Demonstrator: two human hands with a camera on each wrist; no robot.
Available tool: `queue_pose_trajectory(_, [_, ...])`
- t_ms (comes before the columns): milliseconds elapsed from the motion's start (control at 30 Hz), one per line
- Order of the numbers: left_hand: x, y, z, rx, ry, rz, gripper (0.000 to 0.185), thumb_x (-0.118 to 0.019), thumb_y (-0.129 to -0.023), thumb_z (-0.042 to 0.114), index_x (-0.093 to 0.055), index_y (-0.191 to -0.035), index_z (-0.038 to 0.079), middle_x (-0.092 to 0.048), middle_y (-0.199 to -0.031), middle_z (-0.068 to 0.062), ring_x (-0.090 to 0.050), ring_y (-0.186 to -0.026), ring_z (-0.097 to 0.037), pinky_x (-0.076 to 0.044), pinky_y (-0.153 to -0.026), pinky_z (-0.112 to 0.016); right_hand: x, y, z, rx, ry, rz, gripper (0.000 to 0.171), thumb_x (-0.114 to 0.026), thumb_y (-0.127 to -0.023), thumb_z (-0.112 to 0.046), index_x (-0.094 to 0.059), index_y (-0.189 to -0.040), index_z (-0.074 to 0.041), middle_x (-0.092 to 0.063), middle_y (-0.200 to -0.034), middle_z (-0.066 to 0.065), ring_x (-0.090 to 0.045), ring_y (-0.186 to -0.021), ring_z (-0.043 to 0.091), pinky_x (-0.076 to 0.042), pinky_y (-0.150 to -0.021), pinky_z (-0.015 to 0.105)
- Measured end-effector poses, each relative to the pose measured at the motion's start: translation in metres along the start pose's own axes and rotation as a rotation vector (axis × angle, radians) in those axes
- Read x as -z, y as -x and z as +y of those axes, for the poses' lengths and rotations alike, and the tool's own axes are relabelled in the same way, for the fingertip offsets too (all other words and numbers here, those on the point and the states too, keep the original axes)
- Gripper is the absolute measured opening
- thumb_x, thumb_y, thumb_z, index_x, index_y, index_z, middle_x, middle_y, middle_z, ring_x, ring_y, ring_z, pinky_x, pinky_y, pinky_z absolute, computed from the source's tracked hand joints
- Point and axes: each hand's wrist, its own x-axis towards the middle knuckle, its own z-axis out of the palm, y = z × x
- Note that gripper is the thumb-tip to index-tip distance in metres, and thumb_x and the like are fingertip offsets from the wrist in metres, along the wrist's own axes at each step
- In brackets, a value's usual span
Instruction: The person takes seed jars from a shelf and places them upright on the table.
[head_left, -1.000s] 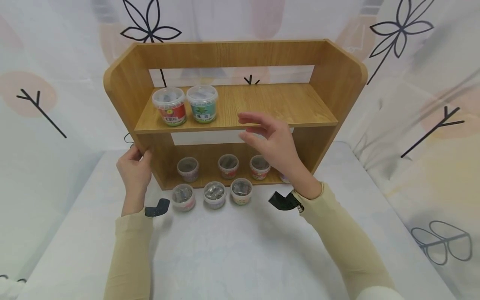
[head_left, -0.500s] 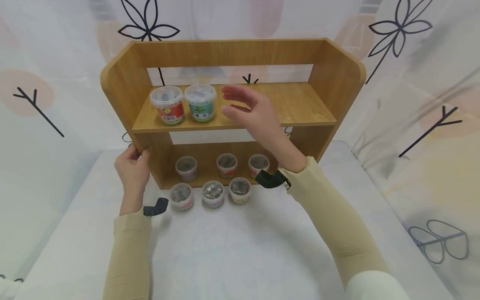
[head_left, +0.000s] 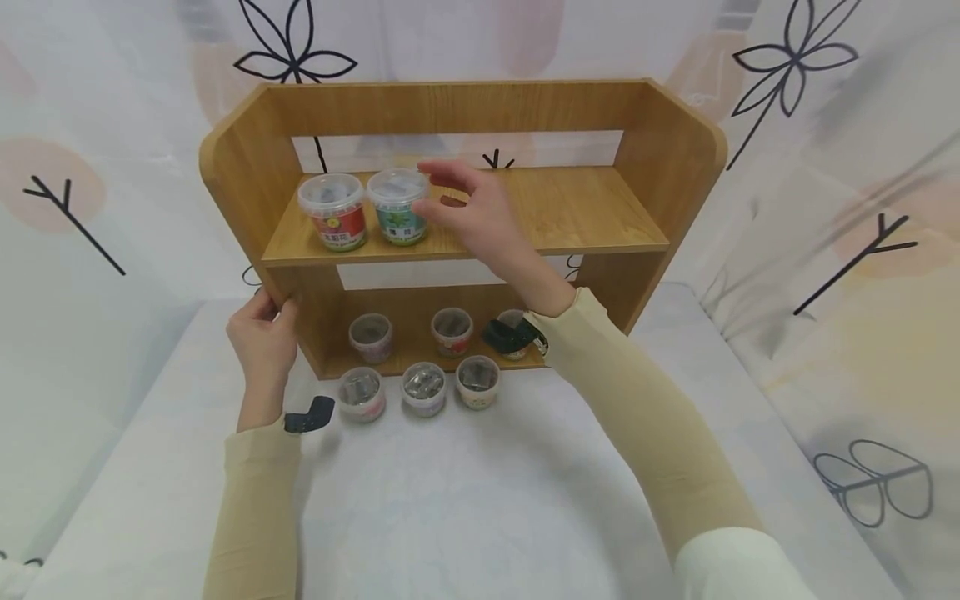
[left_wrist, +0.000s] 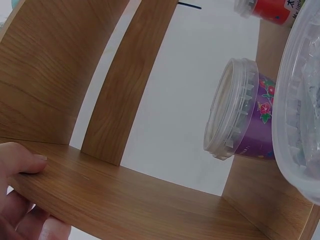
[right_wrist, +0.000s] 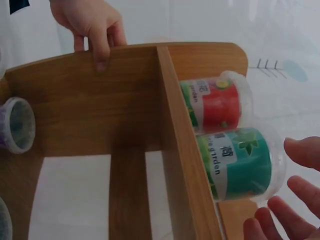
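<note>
A wooden two-tier shelf point(head_left: 577, 208) stands on a white table. On its upper board a red-labelled tub point(head_left: 336, 212) and a green-labelled tub point(head_left: 399, 208) stand side by side at the left. My right hand point(head_left: 438, 193) hovers with spread fingers just right of the green tub; in the right wrist view its fingertips point(right_wrist: 295, 200) lie close to the green tub point(right_wrist: 240, 162) with a small gap. My left hand point(head_left: 268, 315) grips the shelf's left side panel at its front edge, and its thumb point(left_wrist: 27, 162) presses on the wood.
Three small tubs point(head_left: 452, 329) stand on the lower board, the right one partly hidden by my wrist. Three more point(head_left: 423, 387) stand in a row on the table point(head_left: 480, 500) in front. A purple-labelled tub point(left_wrist: 245, 120) shows close up. A patterned curtain hangs behind.
My right hand rose from in front of the lower board to the upper board and moved left, up to the green tub. My left hand kept its hold on the side panel.
</note>
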Motion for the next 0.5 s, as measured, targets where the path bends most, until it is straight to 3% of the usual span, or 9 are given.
queue_pose_trajectory(233, [0.0, 0.002, -0.001, 0.006, -0.016, -0.004, 0.033, -0.062, -0.097, 0.025, -0.07, -0.128, 0.015, -0.067, -0.127, -0.003, -0.061, -0.121, -0.016, -0.049, -0.101, -0.036, -0.004, -0.01, 0.004, -0.123, 0.056, -0.071, 0.047, -0.076, -0.089, -0.02, -0.063, -0.133, -0.01, -0.058, -0.136, 0.002, -0.052, -0.125, 0.015, -0.046, -0.1, 0.025])
queue_pose_trajectory(500, [0.0, 0.002, 0.002, 0.01, -0.019, -0.01, 0.033, -0.062, -0.098, 0.026, -0.069, -0.129, 0.016, -0.066, -0.129, -0.001, -0.06, -0.122, -0.014, -0.049, -0.101, -0.036, -0.009, -0.012, 0.005, -0.137, 0.009, -0.077, 0.05, -0.078, -0.087, -0.018, -0.062, -0.134, -0.007, -0.058, -0.136, 0.005, -0.056, -0.12, 0.015, -0.048, -0.097, 0.025])
